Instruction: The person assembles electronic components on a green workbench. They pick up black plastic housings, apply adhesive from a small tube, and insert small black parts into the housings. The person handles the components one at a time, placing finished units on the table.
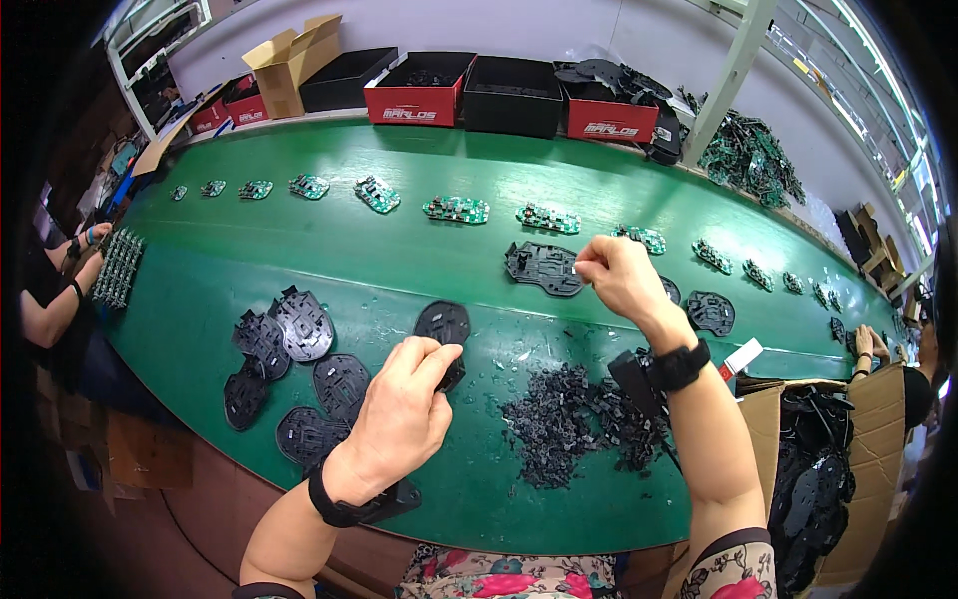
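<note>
green table [579,519]; row of circuit boards [456,209] toward far edge. heap of small black parts [554,424] toward front edge. left hand [394,409] left of heap, gripping; right hand [621,278] pinched, contents unclear. black shell [539,269] by right hand, midway between front and far edges. black piece [455,374] held in left hand.

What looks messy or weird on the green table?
The heap of small black parts looks messiest: it lies loose on the green table, with stray bits scattered around it, while the green circuit boards sit spaced out in a row. It might be on purpose.
</note>
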